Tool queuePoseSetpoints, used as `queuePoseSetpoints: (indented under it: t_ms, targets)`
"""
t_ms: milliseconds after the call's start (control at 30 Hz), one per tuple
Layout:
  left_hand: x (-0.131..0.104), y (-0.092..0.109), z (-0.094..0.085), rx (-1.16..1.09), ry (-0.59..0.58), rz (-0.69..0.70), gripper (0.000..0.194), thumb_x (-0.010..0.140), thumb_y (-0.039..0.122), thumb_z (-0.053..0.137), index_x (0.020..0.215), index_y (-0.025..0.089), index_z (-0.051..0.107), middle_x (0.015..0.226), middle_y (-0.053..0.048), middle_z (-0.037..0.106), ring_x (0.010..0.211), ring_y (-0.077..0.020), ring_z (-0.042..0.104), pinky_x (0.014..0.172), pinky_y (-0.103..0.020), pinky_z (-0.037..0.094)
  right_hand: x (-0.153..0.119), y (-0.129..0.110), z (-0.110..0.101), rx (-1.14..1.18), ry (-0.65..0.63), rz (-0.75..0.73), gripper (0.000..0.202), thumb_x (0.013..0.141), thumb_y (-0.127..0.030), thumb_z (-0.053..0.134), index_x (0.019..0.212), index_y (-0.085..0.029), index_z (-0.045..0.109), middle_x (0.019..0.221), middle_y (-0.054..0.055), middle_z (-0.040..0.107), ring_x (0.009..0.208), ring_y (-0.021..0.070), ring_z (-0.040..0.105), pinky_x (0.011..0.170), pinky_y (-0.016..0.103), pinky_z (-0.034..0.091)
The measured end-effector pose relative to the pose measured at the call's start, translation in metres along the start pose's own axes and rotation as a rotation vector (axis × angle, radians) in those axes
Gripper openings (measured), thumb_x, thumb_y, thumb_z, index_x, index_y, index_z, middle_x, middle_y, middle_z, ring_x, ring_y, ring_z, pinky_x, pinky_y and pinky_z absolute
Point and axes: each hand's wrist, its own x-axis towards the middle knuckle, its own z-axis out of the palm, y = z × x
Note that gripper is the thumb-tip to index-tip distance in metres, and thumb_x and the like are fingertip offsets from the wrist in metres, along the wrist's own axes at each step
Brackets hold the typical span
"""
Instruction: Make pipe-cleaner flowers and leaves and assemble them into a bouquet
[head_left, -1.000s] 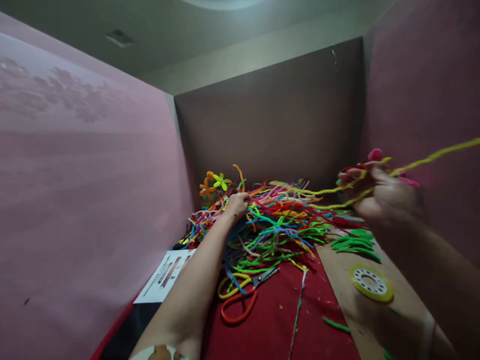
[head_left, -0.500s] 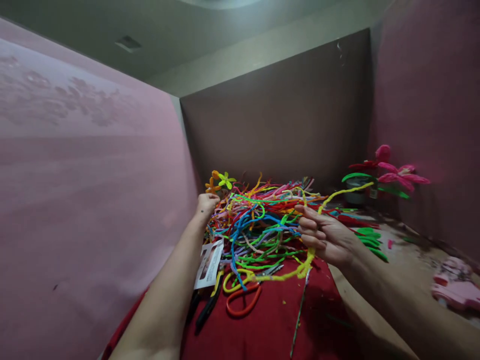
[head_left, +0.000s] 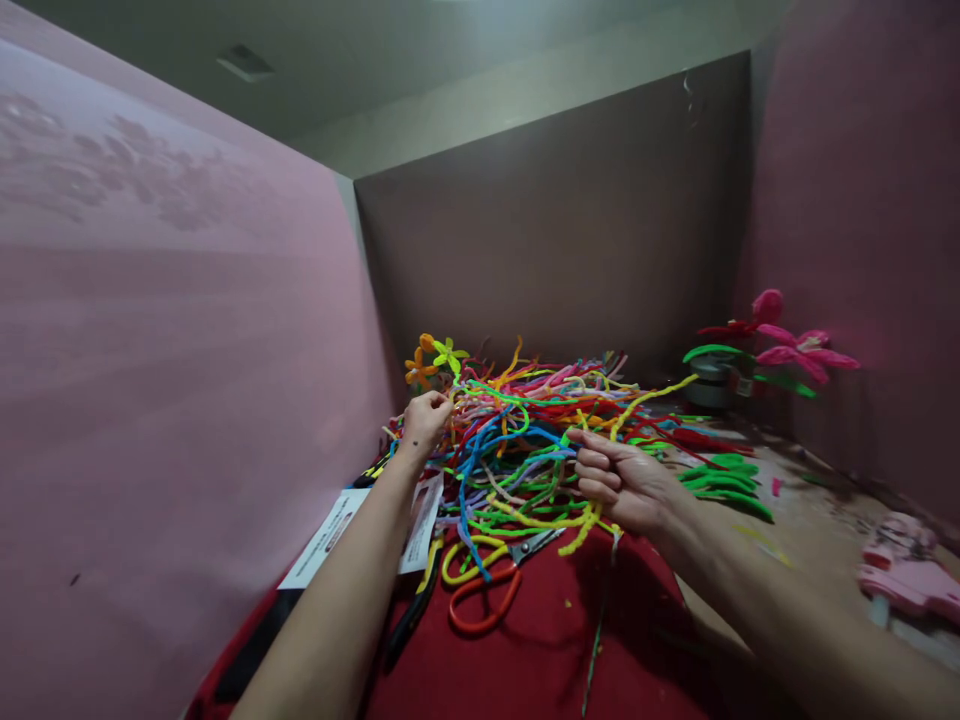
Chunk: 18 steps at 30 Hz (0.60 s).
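Observation:
My right hand [head_left: 619, 478] is closed around yellow pipe cleaners [head_left: 637, 405], whose ends stick out above and below the fingers. My left hand [head_left: 427, 420] is pinched at the left edge of a large tangled heap of coloured pipe cleaners [head_left: 517, 440]; what lies between its fingertips is too small to make out. Just behind it, a yellow-green flower [head_left: 450, 356] and an orange flower [head_left: 420, 368] stand up. Scissors [head_left: 484, 610] with one yellow and one red handle lie on the red cloth [head_left: 540, 650] in front of the heap.
Pliers [head_left: 412, 620] and printed cards [head_left: 326, 540] lie at the left, partly behind my left forearm. Green pieces [head_left: 727, 485] are at the right, near a pink glue gun [head_left: 911, 570]. Pink flowers [head_left: 806, 350] rise from a pot [head_left: 709, 385]. A thin stem [head_left: 596, 640] lies in front.
My right hand has moved left and slightly down with the yellow pipe cleaners, and its fingers are more curled. My left hand has shifted slightly right.

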Motion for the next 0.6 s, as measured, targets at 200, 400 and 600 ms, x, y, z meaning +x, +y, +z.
queuePoseSetpoints:
  t_ms: [200, 400, 600]
  targets:
    - [0.007, 0.029, -0.007, -0.103, 0.046, -0.006, 0.014, 0.058, 0.026, 0.050, 0.057, 0.014, 0.058, 0.041, 0.005, 0.047, 0.039, -0.0074, 0.039, 0.041, -0.020, 0.030, 0.025, 0.010, 0.007, -0.076, 0.055, 0.000, 0.012, 0.089, -0.015, 0.037, 0.088, -0.015, 0.050, 0.045, -0.006, 0.039, 0.031, 0.0035, 0.027, 0.030, 0.014, 0.019]
    - [0.013, 0.064, -0.024, -0.047, -0.041, 0.013, 0.012, 0.054, 0.020, 0.053, 0.046, 0.013, 0.056, 0.035, 0.002, 0.044, 0.034, -0.0070, 0.035, 0.038, -0.021, 0.026, 0.040, 0.017, 0.012, -0.119, 0.088, -0.027, 0.009, 0.083, -0.010, 0.045, 0.084, -0.012, 0.054, 0.046, -0.004, 0.046, 0.033, 0.0031, 0.031, 0.032, 0.014, 0.022]
    - [0.016, 0.080, -0.046, 0.146, -0.145, 0.037, 0.016, 0.054, 0.020, 0.058, 0.040, 0.014, 0.057, 0.031, 0.001, 0.043, 0.033, -0.0080, 0.036, 0.038, -0.022, 0.024, 0.048, 0.019, 0.015, -0.140, 0.072, -0.044, 0.012, 0.084, -0.013, 0.044, 0.083, -0.014, 0.056, 0.053, 0.000, 0.056, 0.037, 0.0057, 0.042, 0.036, 0.016, 0.028]
